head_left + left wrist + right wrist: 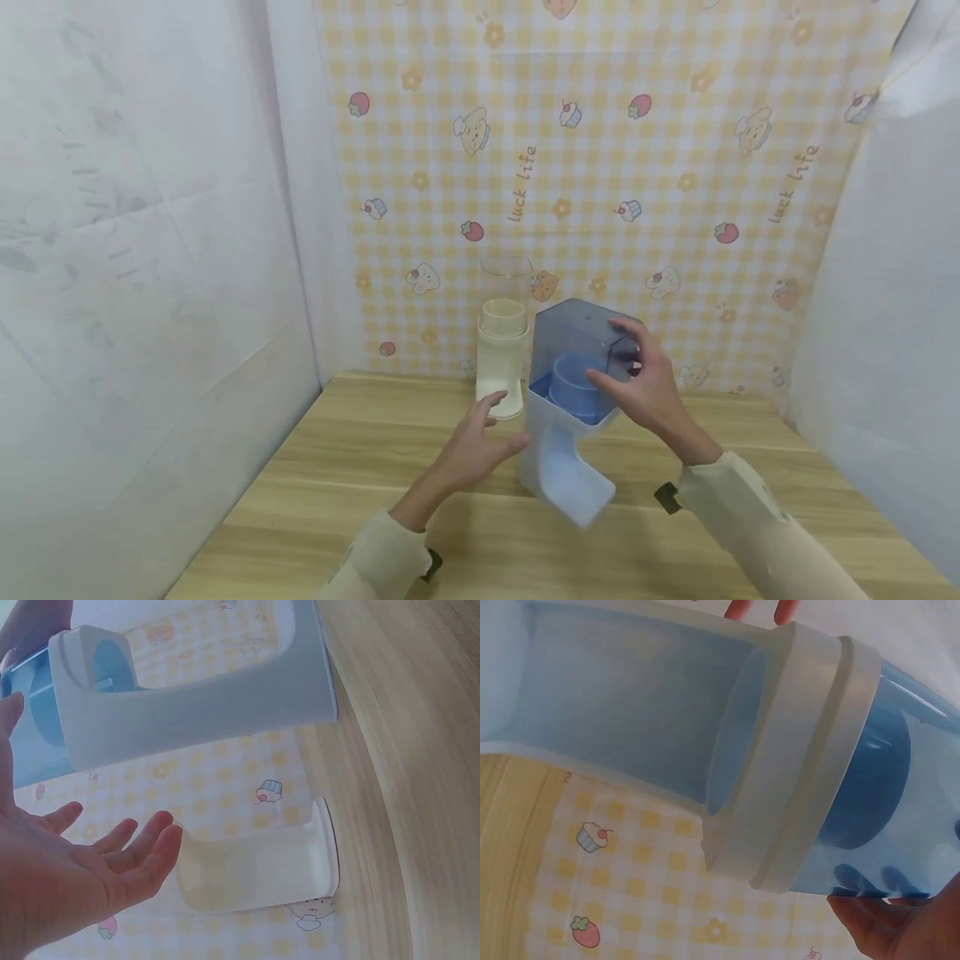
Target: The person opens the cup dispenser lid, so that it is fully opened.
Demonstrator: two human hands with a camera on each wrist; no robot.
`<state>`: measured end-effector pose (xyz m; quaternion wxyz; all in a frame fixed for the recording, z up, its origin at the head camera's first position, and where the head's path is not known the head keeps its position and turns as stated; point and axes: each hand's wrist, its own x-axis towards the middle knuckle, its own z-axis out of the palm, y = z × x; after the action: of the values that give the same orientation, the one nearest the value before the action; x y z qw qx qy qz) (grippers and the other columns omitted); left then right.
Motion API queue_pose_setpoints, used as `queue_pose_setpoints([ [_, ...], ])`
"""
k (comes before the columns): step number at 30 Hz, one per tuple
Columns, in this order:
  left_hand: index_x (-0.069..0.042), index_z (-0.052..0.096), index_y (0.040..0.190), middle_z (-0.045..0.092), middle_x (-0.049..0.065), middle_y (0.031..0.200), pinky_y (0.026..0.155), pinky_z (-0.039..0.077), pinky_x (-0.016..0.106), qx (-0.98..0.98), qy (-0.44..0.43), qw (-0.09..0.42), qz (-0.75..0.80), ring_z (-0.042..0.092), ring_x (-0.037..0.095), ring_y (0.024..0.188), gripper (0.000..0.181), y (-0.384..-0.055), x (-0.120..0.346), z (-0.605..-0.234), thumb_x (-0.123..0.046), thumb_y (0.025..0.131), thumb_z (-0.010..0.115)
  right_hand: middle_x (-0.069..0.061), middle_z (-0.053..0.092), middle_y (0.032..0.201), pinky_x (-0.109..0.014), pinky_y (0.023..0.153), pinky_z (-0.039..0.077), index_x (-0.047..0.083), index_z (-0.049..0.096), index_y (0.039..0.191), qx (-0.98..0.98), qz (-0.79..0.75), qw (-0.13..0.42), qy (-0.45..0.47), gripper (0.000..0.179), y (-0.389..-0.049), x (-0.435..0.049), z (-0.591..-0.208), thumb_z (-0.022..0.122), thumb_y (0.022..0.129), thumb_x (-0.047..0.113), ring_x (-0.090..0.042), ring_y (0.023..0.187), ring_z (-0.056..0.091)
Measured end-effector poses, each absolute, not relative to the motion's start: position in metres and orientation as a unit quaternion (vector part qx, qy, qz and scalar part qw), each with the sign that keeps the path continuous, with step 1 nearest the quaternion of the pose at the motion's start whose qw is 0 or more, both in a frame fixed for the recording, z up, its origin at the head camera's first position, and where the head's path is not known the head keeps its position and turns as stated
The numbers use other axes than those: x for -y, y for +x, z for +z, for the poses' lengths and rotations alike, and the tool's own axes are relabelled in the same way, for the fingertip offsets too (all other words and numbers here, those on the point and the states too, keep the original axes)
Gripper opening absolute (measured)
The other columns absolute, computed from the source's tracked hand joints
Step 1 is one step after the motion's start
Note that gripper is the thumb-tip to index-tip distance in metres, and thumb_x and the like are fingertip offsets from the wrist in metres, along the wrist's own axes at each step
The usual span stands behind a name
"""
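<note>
While the right hand (645, 387) grips the tinted tank (570, 329) of the blue dispenser (555, 458), thumb and fingers curved round its side, the left hand (476, 450) holds nothing, its fingers loosely spread beside the white stand (whether the thumb touches, I cannot tell). That dispenser leans a little, tank uppermost, over the middle of the wooden table (360, 483); whether its foot meets the wood is unclear. Behind it and to its left, a cream dispenser (498, 358) stands upright at the table's back edge, before a yellow checked cloth (562, 167) printed with strawberries and cupcakes.
</note>
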<state>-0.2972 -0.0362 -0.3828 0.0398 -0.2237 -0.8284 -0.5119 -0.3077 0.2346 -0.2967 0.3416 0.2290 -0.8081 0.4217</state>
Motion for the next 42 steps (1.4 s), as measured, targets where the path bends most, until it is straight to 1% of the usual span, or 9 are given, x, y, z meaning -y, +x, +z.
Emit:
queue_pose_setpoints([
  [4,-0.021,0.033,0.153,0.031,0.017,0.156,0.094,0.046,0.061,0.820,-0.238,0.035,-0.520,0.045,0.042,0.131,0.080,-0.297,0.037,-0.385,-0.049,0.088,0.070,-0.012,0.056,0.119,-0.032,0.073,0.052,0.012,0.049,0.141,0.804,0.430,0.333,0.240,0.075,-0.303,-0.237,-0.298,0.083,0.075,0.004,-0.024,0.094,0.056],
  [9,-0.017,0.030,0.154,0.033,0.017,0.155,0.090,0.051,0.055,0.812,-0.255,0.031,-0.524,0.045,0.042,0.131,0.087,-0.295,0.039,-0.386,-0.053,0.086,0.071,-0.015,0.053,0.127,-0.022,0.077,0.051,0.008,0.045,0.143,0.791,0.450,0.313,0.272,0.078,-0.299,-0.238,-0.298,0.079,0.075,-0.003,-0.034,0.099,0.062],
  [13,-0.014,0.028,0.155,0.033,0.017,0.155,0.094,0.047,0.059,0.804,-0.274,0.028,-0.528,0.045,0.042,0.132,0.090,-0.296,0.038,-0.386,-0.052,0.086,0.072,-0.008,0.051,0.132,-0.019,0.075,0.050,0.007,0.043,0.145,0.765,0.474,0.312,0.306,0.079,-0.303,-0.240,-0.301,0.076,0.074,-0.003,-0.024,0.102,0.063],
  [17,-0.014,0.025,0.156,0.032,0.017,0.156,0.100,0.041,0.064,0.795,-0.282,0.017,-0.537,0.043,0.041,0.134,0.094,-0.296,0.038,-0.384,-0.050,0.084,0.075,-0.004,0.050,0.133,-0.022,0.072,0.050,0.004,0.041,0.146,0.727,0.501,0.306,0.356,0.079,-0.310,-0.243,-0.304,0.081,0.080,0.021,-0.012,0.101,0.063],
  [20,-0.013,0.024,0.156,0.032,0.017,0.156,0.101,0.040,0.062,0.793,-0.282,0.013,-0.541,0.043,0.040,0.134,0.098,-0.295,0.040,-0.384,-0.048,0.081,0.079,-0.004,0.050,0.134,-0.023,0.071,0.049,0.001,0.040,0.146,0.704,0.514,0.298,0.388,0.086,-0.314,-0.244,-0.307,0.079,0.082,0.043,-0.013,0.100,0.062],
  [22,-0.012,0.024,0.156,0.032,0.016,0.156,0.101,0.041,0.062,0.791,-0.283,0.011,-0.542,0.044,0.039,0.134,0.101,-0.295,0.041,-0.384,-0.046,0.080,0.081,-0.005,0.050,0.134,-0.023,0.073,0.050,-0.002,0.039,0.144,0.694,0.519,0.294,0.404,0.087,-0.316,-0.244,-0.309,0.077,0.083,0.048,-0.016,0.100,0.061],
  [26,-0.012,0.022,0.156,0.031,0.015,0.157,0.100,0.041,0.060,0.790,-0.291,0.007,-0.540,0.044,0.038,0.134,0.103,-0.295,0.043,-0.386,-0.046,0.079,0.082,-0.003,0.049,0.137,-0.023,0.082,0.049,-0.008,0.038,0.142,0.671,0.536,0.273,0.434,0.085,-0.319,-0.246,-0.313,0.077,0.085,0.041,-0.017,0.110,0.057],
  [32,-0.012,0.020,0.157,0.030,0.015,0.157,0.099,0.043,0.059,0.789,-0.308,0.008,-0.532,0.043,0.039,0.134,0.106,-0.297,0.042,-0.387,-0.052,0.079,0.080,0.000,0.046,0.142,-0.026,0.097,0.037,0.004,0.043,0.143,0.645,0.555,0.234,0.470,0.075,-0.326,-0.250,-0.311,0.075,0.084,0.039,-0.017,0.124,0.042],
  [42,-0.016,0.017,0.158,0.031,0.013,0.158,0.101,0.041,0.059,0.776,-0.312,0.001,-0.548,0.044,0.033,0.135,0.111,-0.300,0.022,-0.383,-0.059,0.076,0.079,0.003,0.040,0.139,-0.029,0.094,0.035,0.024,0.048,0.137,0.618,0.619,0.124,0.468,0.073,-0.323,-0.254,-0.302,0.069,0.068,0.011,-0.019,0.120,0.035],
])
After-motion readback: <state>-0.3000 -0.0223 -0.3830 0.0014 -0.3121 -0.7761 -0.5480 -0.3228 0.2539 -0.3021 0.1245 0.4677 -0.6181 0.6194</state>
